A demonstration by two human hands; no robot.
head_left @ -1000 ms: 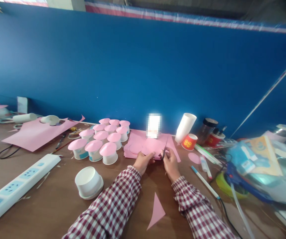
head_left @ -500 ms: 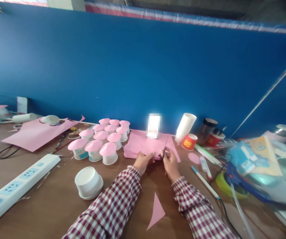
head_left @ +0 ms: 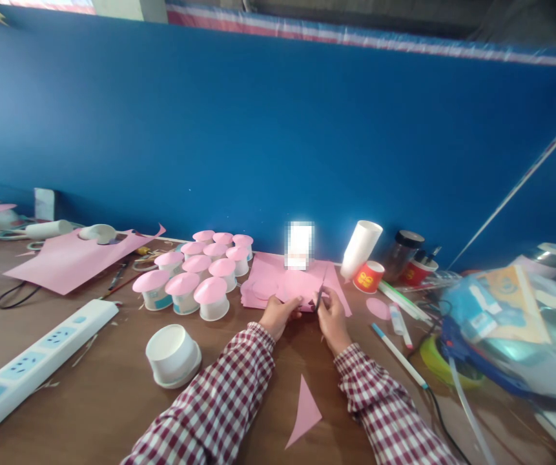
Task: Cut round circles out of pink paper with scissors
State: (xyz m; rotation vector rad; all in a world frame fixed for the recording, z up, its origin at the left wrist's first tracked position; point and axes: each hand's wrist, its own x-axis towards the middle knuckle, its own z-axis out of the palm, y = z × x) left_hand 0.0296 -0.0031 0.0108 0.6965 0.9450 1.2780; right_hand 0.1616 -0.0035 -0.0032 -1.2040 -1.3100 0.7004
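Observation:
My left hand (head_left: 278, 317) is closed on the near edge of a rounded piece of pink paper (head_left: 299, 284). Just right of it, my right hand (head_left: 332, 321) grips what look like dark scissors (head_left: 317, 301) at the paper's right side; the blades are mostly hidden. Below both hands lies a stack of pink paper sheets (head_left: 257, 297). A pink paper offcut (head_left: 305, 413) rests on the table between my forearms.
Several white cups with pink paper tops (head_left: 212, 299) stand left. Nearer are a white tub (head_left: 171, 352) and a power strip (head_left: 40, 361). To the right are stacked white cups (head_left: 362, 245), a red cup (head_left: 369, 278), a marker (head_left: 398, 355) and plastic bags (head_left: 505, 310).
Both hands stay almost in place. The pink paper piece has shifted very slightly between them; nothing else has visibly moved.

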